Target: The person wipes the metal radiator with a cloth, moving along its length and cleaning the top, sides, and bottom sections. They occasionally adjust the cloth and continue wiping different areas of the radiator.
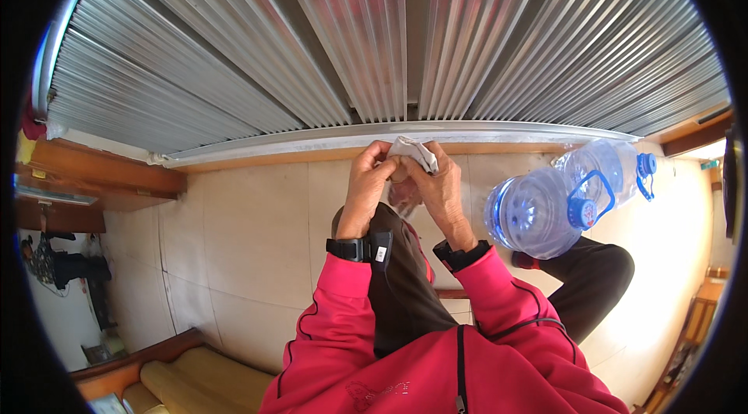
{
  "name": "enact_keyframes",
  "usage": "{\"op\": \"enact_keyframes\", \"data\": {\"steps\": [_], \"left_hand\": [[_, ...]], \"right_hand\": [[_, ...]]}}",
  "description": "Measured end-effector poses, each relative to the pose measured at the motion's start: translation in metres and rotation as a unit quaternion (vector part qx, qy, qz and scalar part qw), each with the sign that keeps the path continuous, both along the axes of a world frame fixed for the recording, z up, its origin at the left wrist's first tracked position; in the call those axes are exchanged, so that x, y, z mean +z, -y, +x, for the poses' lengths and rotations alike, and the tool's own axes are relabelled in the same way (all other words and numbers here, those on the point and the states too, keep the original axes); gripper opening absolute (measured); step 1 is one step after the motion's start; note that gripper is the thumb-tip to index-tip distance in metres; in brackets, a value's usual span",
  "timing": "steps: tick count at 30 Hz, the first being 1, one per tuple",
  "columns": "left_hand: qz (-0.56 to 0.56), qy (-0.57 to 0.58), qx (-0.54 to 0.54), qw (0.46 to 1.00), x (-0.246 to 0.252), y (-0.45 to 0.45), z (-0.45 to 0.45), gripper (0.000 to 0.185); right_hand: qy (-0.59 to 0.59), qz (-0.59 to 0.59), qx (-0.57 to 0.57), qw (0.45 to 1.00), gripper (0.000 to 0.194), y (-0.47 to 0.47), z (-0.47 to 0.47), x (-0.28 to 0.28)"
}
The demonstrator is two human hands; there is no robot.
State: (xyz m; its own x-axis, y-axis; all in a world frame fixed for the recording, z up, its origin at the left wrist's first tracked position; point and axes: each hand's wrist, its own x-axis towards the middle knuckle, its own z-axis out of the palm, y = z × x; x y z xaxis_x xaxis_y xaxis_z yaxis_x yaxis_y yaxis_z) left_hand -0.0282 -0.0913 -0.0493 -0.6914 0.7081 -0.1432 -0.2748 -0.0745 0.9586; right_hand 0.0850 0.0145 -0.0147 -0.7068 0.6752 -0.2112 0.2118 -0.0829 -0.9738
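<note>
Both my hands meet in front of me, just below the metal sill. My left hand [372,173] and my right hand [437,181] pinch a crumpled white cloth or paper [414,151] between thumbs and fingers. Part of it is hidden by the thumbs. Beneath the hands, near my knee, is a reddish, see-through item [403,196], perhaps a plastic bag; what it holds is unclear. Each wrist wears a black strap with a device. To the right of my right hand, a large clear plastic bottle [529,212] with a blue cap and handle stands near another such bottle [610,171].
Ribbed metal panels [350,17] rise ahead, above a pale sill [280,146] with a wooden edge. A wooden-framed seat with an olive cushion [193,382] is at the lower left. Clothes [76,268] hang at the far left. Tiled floor [245,250] lies below.
</note>
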Motion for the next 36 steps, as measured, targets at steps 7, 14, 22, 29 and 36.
{"op": "enact_keyframes", "data": {"steps": [7, 14, 22, 29, 36], "left_hand": [[-0.002, -0.014, 0.038, 0.999, -0.002, -0.007, 0.002, 0.019], [0.000, -0.026, 0.063, 0.998, -0.005, -0.007, -0.003, 0.022], [0.011, 0.031, 0.073, 0.997, -0.008, -0.002, -0.008, 0.025], [0.013, 0.040, 0.073, 0.996, -0.007, 0.003, -0.009, 0.026], [-0.006, 0.047, 0.092, 0.995, -0.008, 0.009, -0.009, 0.026]], "right_hand": [[0.013, 0.376, -0.094, 0.922, 0.020, -0.002, -0.019, -0.012], [-0.006, 0.433, -0.112, 0.895, 0.020, -0.008, -0.038, -0.011], [-0.007, 0.498, -0.115, 0.859, 0.025, -0.011, -0.061, -0.006], [0.035, 0.476, -0.146, 0.867, 0.024, 0.000, -0.068, -0.020], [-0.020, 0.445, -0.182, 0.877, 0.017, -0.002, -0.068, -0.010]]}}
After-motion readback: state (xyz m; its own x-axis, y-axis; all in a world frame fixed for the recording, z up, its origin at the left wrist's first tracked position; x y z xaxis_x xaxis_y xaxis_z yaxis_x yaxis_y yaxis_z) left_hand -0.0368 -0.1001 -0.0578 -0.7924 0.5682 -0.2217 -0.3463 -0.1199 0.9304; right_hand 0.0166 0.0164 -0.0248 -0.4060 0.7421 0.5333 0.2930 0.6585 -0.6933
